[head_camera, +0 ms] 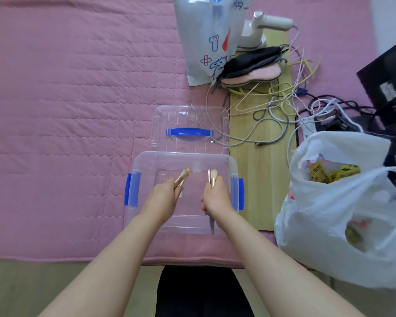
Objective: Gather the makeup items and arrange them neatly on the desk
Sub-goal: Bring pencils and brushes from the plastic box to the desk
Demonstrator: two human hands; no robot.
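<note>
Clear plastic walls of an open storage box (146, 161), fitted with blue side latches, frame a person's two hands as they hold makeup brushes over its middle. The left hand (162, 199) has its fingers curled round a pair of gold-handled brushes (183, 176), bristles angled toward the box's far wall. The right hand (216, 197) grips another bundle of brushes (213, 176), tufts pointing up and away, with a dark handle end showing below the wrist near the box's front wall. Just beyond the box lies its clear lid (190, 129) with a blue handle. Both sit on a pink quilted cover (66, 99). Right of the box runs a pale wooden board (258, 161) strewn with tangled cables (284, 110); farther right of the box sits a white plastic bag (343, 213) showing yellow packets. Beyond the lid stands a printed bag (204, 42), with a white handheld appliance (263, 26) beside it.
</note>
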